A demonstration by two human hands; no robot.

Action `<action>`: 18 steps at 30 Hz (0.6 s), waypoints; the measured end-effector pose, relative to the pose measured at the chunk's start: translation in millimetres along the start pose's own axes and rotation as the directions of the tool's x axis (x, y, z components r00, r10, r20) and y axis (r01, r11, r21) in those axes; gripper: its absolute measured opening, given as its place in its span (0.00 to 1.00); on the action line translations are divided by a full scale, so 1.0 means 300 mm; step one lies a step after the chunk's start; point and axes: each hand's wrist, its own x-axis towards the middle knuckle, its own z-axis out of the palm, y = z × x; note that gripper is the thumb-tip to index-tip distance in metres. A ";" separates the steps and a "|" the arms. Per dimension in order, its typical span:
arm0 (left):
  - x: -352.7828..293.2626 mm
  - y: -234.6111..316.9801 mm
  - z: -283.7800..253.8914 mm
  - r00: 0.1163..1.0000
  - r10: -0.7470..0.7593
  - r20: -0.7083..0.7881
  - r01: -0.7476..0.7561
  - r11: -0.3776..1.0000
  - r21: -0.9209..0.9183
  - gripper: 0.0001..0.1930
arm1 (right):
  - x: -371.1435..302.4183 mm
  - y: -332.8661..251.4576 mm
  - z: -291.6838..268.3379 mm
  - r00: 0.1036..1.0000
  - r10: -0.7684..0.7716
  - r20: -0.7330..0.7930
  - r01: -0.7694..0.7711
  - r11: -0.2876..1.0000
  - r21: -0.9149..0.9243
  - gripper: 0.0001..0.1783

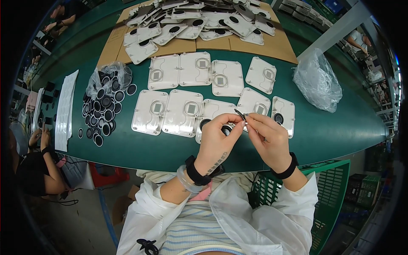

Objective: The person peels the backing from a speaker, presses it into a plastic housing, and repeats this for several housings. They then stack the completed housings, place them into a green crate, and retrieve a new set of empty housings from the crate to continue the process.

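Observation:
Between the fingertips of both my hands is a thin, dark round pad (239, 114), seen almost edge-on. My left hand (217, 138) pinches it from one side and my right hand (271, 137) from the other. Below them lies a white plastic panel (219, 105) with black round pads on it, partly hidden by my left hand. A narrower-looking white panel (286, 104) to the right carries a black pad (278, 118). Several other white panels (146, 111) lie in two rows, showing slotted round grilles. Loose black pads with pale rims (101, 111) are heaped at the left.
Many white panels (178, 21) are piled on cardboard (265, 47) at the back. A clear plastic bag (318, 80) lies right; white sheets (66, 110) lie left. A green crate (333, 182) stands by the table's front edge. A co-worker's arm (50, 163) is at far left.

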 end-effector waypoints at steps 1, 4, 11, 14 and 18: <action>0.001 -0.001 -0.001 1.000 -0.001 0.000 0.001 1.000 0.000 0.06 | 0.000 -0.001 0.000 1.000 0.001 0.001 -0.001 1.000 0.000 0.11; 0.002 -0.005 -0.002 1.000 0.001 0.005 -0.001 1.000 0.023 0.06 | -0.001 -0.004 -0.001 1.000 0.012 0.005 -0.012 1.000 -0.004 0.11; 0.001 -0.005 0.000 1.000 0.013 0.005 -0.013 1.000 -0.001 0.06 | -0.006 -0.001 0.005 1.000 -0.013 -0.005 0.013 1.000 -0.008 0.11; 0.001 -0.005 0.000 1.000 0.015 0.008 -0.015 1.000 -0.010 0.06 | -0.008 -0.002 0.003 1.000 -0.015 -0.001 0.015 1.000 -0.026 0.11; 0.001 -0.004 0.001 1.000 0.018 0.010 -0.018 1.000 -0.010 0.06 | -0.009 -0.001 0.005 0.999 -0.043 -0.004 0.042 0.997 -0.062 0.11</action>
